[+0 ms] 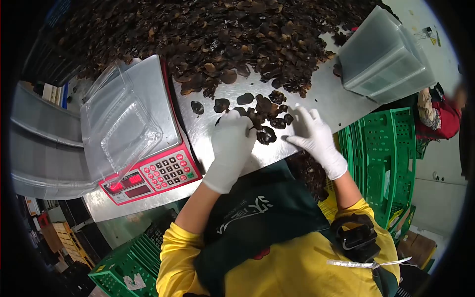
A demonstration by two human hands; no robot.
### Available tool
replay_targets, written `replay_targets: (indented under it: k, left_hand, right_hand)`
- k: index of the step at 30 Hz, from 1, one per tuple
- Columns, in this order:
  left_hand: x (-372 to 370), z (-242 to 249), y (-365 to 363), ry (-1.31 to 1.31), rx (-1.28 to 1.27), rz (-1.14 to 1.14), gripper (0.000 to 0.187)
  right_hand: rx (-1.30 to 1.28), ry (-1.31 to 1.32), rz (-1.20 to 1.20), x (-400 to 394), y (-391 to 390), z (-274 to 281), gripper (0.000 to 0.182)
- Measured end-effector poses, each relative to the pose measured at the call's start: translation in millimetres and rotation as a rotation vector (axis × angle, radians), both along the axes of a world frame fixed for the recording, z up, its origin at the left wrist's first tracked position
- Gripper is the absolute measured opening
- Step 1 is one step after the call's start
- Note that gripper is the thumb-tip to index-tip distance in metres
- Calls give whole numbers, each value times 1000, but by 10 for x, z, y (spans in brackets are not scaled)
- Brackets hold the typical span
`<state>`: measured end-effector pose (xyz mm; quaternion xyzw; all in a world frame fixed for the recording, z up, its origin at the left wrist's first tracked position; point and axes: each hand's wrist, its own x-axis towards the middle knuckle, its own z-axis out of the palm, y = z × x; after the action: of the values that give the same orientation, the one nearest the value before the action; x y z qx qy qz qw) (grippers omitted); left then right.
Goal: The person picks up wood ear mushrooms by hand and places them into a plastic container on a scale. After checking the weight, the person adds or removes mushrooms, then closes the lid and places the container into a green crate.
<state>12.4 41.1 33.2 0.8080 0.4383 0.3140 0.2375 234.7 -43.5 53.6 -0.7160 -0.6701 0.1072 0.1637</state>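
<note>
Dark brown wood ear mushrooms (267, 106) lie in a small loose group on the metal table (217, 141). My left hand (233, 141), in a white glove, is at the near left side of this group. Its fingers are closed around wood ear mushroom pieces, whose dark edges show beside the glove; the fingertips are partly hidden. To the right of the group is my right hand (317, 141), gloved too, with fingers and thumb spread and nothing held. One glossy wood ear mushroom (266, 135) sits between the two hands.
A large heap of wood ear mushrooms (213, 39) covers the table's far side. On the left, a red scale (168, 171) bears a clear plastic container (131, 131). Stacked clear containers (386, 59) stand right; green crates (381, 158) are below. Another person (443, 119) is at far right.
</note>
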Motion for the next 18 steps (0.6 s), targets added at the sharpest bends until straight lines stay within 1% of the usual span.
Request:
replay_targets:
  k: [1, 2, 4, 5, 6, 8, 9, 10, 11, 12, 14, 15, 16, 17, 18]
  left_hand:
    - [-19, 85, -36, -35, -143, 36, 13]
    - [5, 47, -96, -34, -145, 28, 13]
    - [141, 15, -271, -400, -341, -137, 13]
    - [220, 112, -433, -316, -233, -309, 18]
    - [298, 272, -599, -230, -123, -477, 24]
    - [391, 250, -858, -189, -50, -601, 39]
    - [358, 321, -819, -90, -58, -604, 52]
    - [280, 321, -740, -45, 25, -511, 62]
    - [196, 306, -645, 121, -84, -370, 71]
    - [105, 290, -548, 284, -191, -227, 80]
    - [-148, 298, -384, 271, -131, 25, 101]
    - [-249, 219, -325, 331, -109, 62, 111]
    - [-320, 157, -278, 393, -88, 99, 121]
    - [-353, 122, -182, 424, -240, 98, 133]
    - [-323, 137, -92, 429, -239, 100, 133]
  right_hand:
    - [-33, 38, -69, 58, -54, 90, 76]
    - [23, 40, -61, 189, -77, 72, 62]
    - [-33, 69, -121, 379, -95, 129, 49]
    - [-68, 82, -137, 435, -68, 176, 41]
    - [-132, 91, -175, 462, -19, 213, 42]
    - [-135, 87, -90, 406, 87, 288, 51]
    - [-130, 67, -45, 347, 125, 279, 59]
    - [-125, 49, -1, 292, 158, 250, 67]
    - [-198, -18, 29, 289, 206, 167, 81]
    - [-295, -68, 18, 240, 267, 136, 91]
    - [-334, -86, 7, 159, 356, 61, 104]
    - [-332, -83, 12, 122, 443, 57, 104]
    - [-355, -107, 24, 86, 546, 58, 109]
    - [-379, -122, 38, 24, 599, 31, 115]
    - [-378, -118, 40, -6, 617, 5, 115]
